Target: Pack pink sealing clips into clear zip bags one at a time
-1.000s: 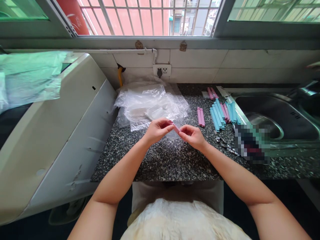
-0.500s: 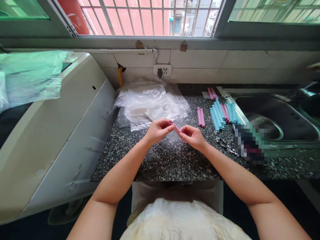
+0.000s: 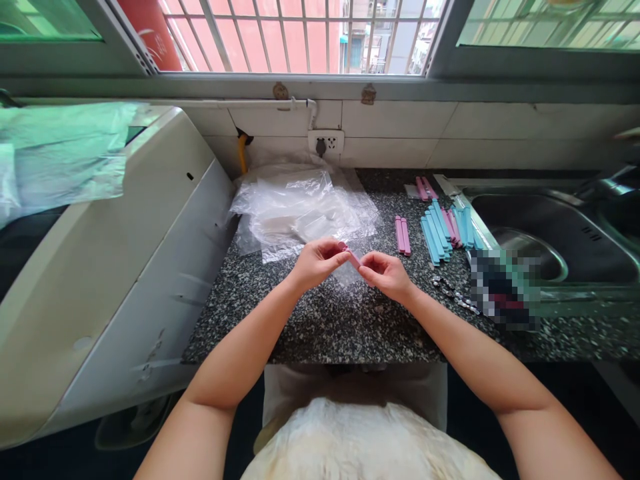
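Observation:
Above the speckled countertop, my left hand pinches the upper left end of a slim pink bag clip. At the clip's lower right end, the thumb and fingers of my right hand are closed on it. The clip slants between the two hands, with its ends partly hidden by fingers. Just behind my left hand lies a heap of clear plastic bags. Two more pink clips rest side by side beyond my right hand. Farther right are several light blue clips with more pink ones among them.
A metal sink is set into the counter at the right. Near it lie a silvery chain-like strip and a blurred dark packet. A large pale appliance borders the left side. The wall holds a socket.

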The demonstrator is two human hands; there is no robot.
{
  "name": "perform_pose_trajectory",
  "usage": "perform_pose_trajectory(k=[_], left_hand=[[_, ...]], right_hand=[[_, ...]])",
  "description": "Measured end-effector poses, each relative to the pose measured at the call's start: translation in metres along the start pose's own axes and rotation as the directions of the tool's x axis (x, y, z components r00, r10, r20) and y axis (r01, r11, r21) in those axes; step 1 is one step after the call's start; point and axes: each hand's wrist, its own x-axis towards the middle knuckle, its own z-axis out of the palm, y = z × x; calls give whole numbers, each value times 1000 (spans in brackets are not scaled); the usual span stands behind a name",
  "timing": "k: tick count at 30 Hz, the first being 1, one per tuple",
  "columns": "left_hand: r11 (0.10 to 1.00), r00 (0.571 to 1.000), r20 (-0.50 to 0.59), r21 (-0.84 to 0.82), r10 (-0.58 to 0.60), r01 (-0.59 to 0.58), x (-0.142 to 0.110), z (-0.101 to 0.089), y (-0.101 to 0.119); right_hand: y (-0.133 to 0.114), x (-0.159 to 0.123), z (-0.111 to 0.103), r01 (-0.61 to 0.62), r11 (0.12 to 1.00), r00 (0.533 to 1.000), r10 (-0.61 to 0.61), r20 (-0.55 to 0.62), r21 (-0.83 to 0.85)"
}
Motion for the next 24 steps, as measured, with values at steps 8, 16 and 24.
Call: perform_pose_trajectory(k=[8,16,24], left_hand=[[1000,1000,2,5,-1,1,0,0,1],[998,999,5,32,45,-45,0,0,-1],[998,998,15,38,54,-54,1,-1,2]], right_hand=[[0,-1,0,-9,1000,1000,9,-11,-12],[0,-1,0,-9,1000,1000,8,-9,-23],[-1,-1,0,-9,999,1000,9,-8,-41]])
